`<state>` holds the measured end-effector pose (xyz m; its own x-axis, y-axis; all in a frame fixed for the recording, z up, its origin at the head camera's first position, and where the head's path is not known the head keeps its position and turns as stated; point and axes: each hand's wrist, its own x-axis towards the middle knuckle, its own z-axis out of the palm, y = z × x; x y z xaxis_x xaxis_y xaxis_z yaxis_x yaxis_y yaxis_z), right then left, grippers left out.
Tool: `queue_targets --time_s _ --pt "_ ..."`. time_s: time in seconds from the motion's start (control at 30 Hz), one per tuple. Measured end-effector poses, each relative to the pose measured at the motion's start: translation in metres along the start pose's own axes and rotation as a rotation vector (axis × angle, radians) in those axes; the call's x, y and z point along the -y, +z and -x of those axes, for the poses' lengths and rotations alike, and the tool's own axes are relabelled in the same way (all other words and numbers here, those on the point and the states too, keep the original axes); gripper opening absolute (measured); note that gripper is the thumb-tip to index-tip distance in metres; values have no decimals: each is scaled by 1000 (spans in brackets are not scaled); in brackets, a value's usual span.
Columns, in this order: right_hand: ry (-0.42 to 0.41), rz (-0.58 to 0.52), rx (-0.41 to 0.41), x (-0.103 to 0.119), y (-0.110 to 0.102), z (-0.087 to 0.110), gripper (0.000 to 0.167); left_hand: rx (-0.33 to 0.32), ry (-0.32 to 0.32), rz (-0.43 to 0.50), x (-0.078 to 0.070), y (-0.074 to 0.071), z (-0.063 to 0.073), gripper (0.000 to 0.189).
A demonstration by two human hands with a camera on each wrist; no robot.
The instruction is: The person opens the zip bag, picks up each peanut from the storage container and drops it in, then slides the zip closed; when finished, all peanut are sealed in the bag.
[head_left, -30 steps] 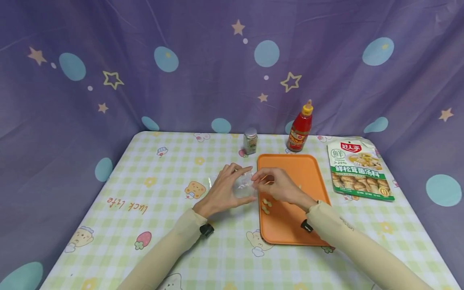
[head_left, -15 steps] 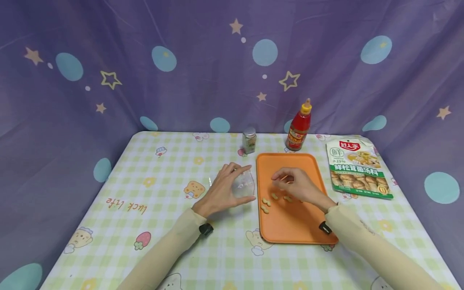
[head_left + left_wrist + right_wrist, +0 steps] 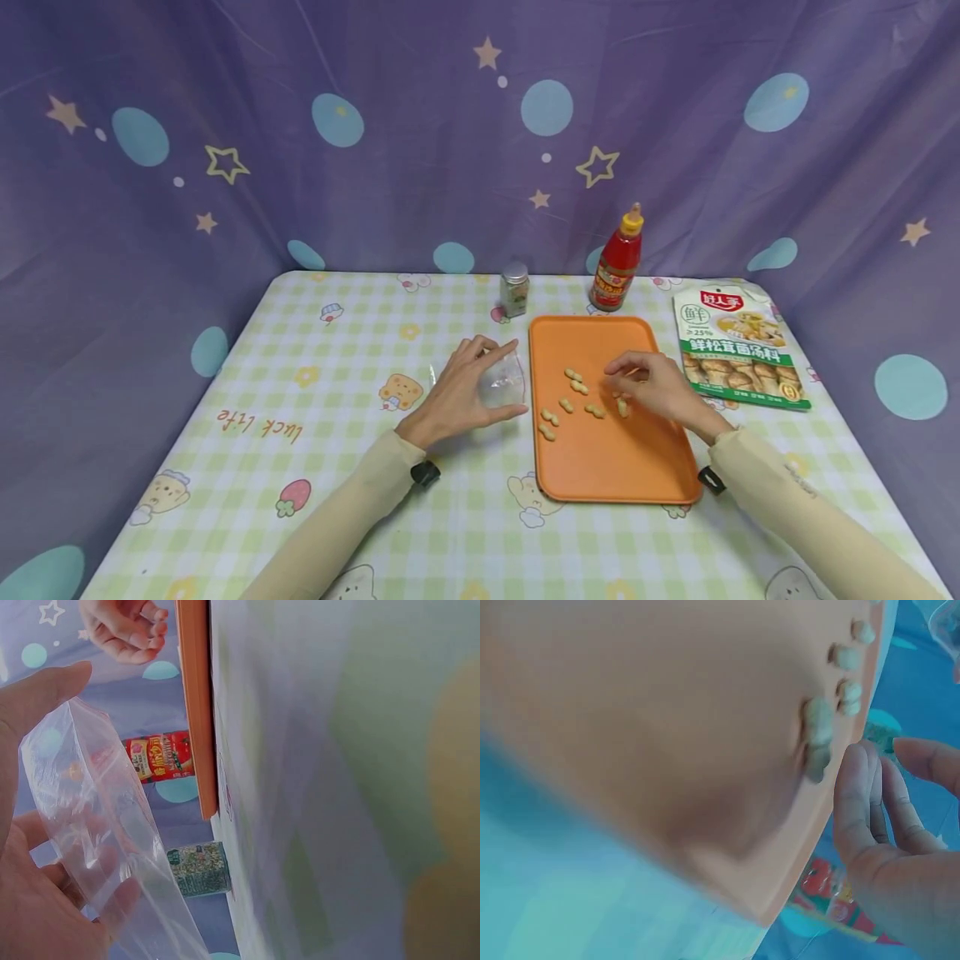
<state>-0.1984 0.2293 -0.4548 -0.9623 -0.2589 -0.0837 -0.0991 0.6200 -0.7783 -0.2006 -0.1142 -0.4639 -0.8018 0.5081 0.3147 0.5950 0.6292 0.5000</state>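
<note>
My left hand point(image 3: 450, 404) holds a clear plastic bag point(image 3: 504, 385) just left of the orange tray point(image 3: 600, 475), thumb and fingers spread wide across it. In the left wrist view the thin bag point(image 3: 112, 802) hangs in front of the fingers, which show through it. Several unshelled peanuts point(image 3: 595, 412) lie scattered on the tray. Above its right half hovers my right hand point(image 3: 652, 390), fingers lightly bent. From the right wrist, thumb and fingertips stand apart with nothing between them, close beside a peanut point(image 3: 817, 724).
Behind the tray stands a red sauce bottle point(image 3: 617, 271) with a yellow cap. A small spice jar point(image 3: 515, 293) is to its left. A mushroom soup-base pouch point(image 3: 738, 350) lies right of the tray. A checked cloth point(image 3: 360, 517) covers the table.
My right hand has moved right, from the bag's mouth to above the tray's right half, uncovering more peanuts. The left hand and the bag have stayed in place.
</note>
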Motion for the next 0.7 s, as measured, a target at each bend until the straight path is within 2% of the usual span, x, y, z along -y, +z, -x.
queue_targets --time_s 0.2,0.47,0.7 --pt "52 -7 -20 -10 -4 -2 22 -1 3 1 0 -1 0 96" --pt "117 5 21 -11 -4 -2 23 3 7 14 0 -2 2 95" --pt "58 68 18 -9 -1 -7 21 9 5 10 0 -3 2 95"
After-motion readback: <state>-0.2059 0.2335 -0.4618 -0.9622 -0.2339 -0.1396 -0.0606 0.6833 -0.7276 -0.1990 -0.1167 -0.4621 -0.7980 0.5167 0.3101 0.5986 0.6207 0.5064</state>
